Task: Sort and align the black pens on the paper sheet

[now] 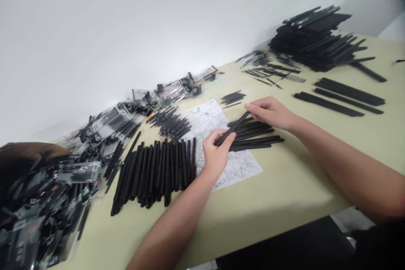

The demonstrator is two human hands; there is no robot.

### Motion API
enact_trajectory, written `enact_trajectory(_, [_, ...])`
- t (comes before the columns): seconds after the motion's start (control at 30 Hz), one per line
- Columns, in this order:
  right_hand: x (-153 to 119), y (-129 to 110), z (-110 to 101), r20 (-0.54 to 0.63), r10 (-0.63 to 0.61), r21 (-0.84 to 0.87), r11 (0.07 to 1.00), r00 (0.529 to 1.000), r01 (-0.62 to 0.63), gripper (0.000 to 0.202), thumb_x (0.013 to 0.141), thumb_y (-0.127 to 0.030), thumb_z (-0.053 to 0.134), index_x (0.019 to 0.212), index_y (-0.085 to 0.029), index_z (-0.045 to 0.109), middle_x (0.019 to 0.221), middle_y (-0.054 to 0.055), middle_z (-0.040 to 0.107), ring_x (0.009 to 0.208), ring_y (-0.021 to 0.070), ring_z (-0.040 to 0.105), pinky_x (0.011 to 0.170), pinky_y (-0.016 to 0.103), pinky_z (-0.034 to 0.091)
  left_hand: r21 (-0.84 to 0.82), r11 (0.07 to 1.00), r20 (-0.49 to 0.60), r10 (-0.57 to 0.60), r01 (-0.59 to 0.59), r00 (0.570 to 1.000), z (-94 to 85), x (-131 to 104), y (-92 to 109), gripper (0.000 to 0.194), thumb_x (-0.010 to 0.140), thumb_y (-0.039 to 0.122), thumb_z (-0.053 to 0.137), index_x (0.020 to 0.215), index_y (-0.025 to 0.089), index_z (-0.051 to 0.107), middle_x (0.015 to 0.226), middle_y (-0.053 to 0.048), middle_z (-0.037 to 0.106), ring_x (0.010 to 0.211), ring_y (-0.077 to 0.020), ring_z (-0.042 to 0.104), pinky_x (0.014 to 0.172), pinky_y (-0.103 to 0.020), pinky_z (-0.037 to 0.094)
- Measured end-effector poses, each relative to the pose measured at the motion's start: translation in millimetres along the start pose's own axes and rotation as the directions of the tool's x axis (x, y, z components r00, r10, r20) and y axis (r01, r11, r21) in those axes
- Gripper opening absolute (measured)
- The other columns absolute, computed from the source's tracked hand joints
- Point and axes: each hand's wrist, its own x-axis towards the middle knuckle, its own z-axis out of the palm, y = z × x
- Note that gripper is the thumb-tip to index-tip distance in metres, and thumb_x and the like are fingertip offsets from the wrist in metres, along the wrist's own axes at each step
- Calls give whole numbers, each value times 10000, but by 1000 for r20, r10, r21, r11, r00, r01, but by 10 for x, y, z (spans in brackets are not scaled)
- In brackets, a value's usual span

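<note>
A slim black pen-like tube [233, 128] is held at a slant between my two hands above a marked white sheet [232, 177]. My left hand [217, 152] is closed around its lower end. At the upper end, my right hand [265, 112] pinches it between thumb and fingertips. Beneath my right hand, several similar black tubes [259, 138] lie spread partly over the sheet. To the left of my left hand is a wide row of thicker-looking black tubes [155, 168] laid side by side. Thinner black sticks [171, 122] form a pile just behind that row.
Clear plastic packets with black labels [107, 124] are heaped along the wall and the table's left side. A tall stack of black tubes [316, 40] stands at the back right, with a few long ones [351, 91] before it. Small thin sticks [233, 97] lie behind the sheet.
</note>
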Motion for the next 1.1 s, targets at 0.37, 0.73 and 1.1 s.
enact_trajectory(0.37, [10,32,20,-7,9,-12,1000,1000,-9,599,850,-653,538,492,-190,410,435,-37,384,439,62,315,441,251,242,8,1000,4,-1,1,1000,-7,-3,-6,193,730,355,754,780,179,690,723,-5,662,718,-133,616,698,-270,516])
enact_trajectory(0.73, [11,19,-13,36,-1,70,998,999,-2,489,822,-606,618,597,-194,482,475,-43,457,452,61,364,458,236,288,8,1000,-7,-2,2,1000,-1,-2,10,191,715,355,762,755,183,691,710,-3,660,704,-136,618,672,-268,516])
enact_trajectory(1.1, [3,44,-36,77,-35,163,986,996,22,373,773,-543,705,850,-193,601,545,-48,505,493,81,462,481,237,349,-25,999,-17,-31,31,999,0,6,-3,209,704,361,775,771,183,688,699,-2,653,702,-134,612,684,-268,514])
